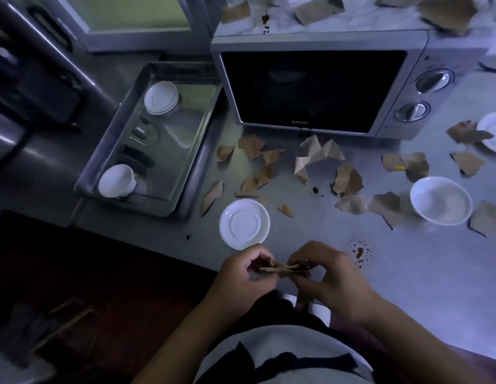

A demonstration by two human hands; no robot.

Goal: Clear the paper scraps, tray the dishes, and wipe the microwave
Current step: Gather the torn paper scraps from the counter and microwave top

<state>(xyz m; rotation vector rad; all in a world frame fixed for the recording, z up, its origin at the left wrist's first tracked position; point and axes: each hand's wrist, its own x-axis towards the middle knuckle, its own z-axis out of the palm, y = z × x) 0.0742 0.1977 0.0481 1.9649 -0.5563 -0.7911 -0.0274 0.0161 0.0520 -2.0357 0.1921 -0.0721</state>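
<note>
Both hands meet at the near edge of the counter [413,286]. The left hand [242,274] and the right hand [334,282] each pinch the same thin bundle of scraps [282,268] with curled fingers, right above the counter's lip. The bundle looks loosely stacked, so a piece could slide out and drop to the dark floor [116,273], where it would be hard to spot.

Most of the loose scraps [313,153] lie scattered on the counter in front of the microwave [313,90], and further scraps [314,11] sit on its roof. Reaching for them with both hands already occupied risks clipping the saucer [244,224], which sits just beyond the knuckles.

To the right, paper lies against the bowl [440,200] and over the rim of the plate [493,131]. A careless tug there could drag or tip the dishes.

A brown spatter [359,252] lies just right of the right hand. Paper or a wrist swept through it would smear it wider.

The tray [198,167] on the left already holds a cup [117,180], so dishes set in hastily could knock against it.
</note>
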